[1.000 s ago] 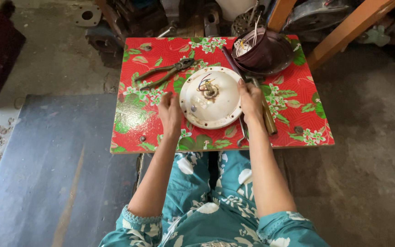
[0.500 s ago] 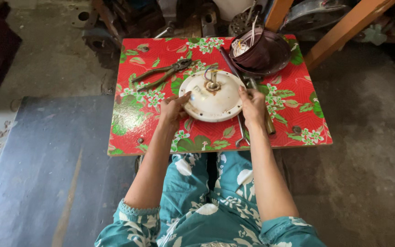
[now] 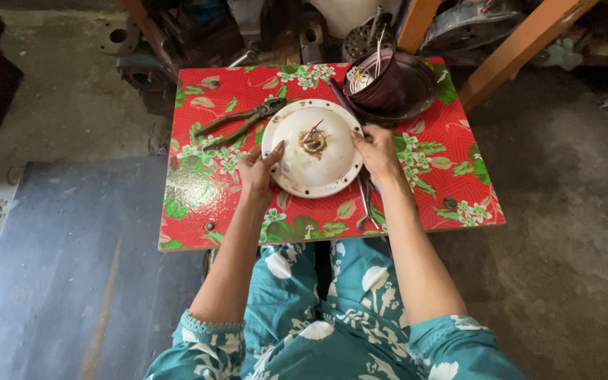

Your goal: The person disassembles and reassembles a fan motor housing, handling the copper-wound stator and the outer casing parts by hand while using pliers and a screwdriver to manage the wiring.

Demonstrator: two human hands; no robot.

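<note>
a pair of dark metal pliers point(image 3: 242, 120) is seen lying up and to the left of the left hand point(image 3: 257, 171), on the red floral bench point(image 3: 198, 190). the left rim of a round white dish-shaped cover point(image 3: 316, 149), with short wires at its centre, is gripped by the left hand, fingers curled on the edge. the right rim is gripped by the right hand point(image 3: 376, 151). a dark brown bowl point(image 3: 395, 84) is set just above the right hand, and a thin metal tool point(image 3: 366, 204) lies below it.

Small red floral table point(image 3: 452, 176) on concrete floor point(image 3: 564, 267), grey mat point(image 3: 72, 267) left.
</note>
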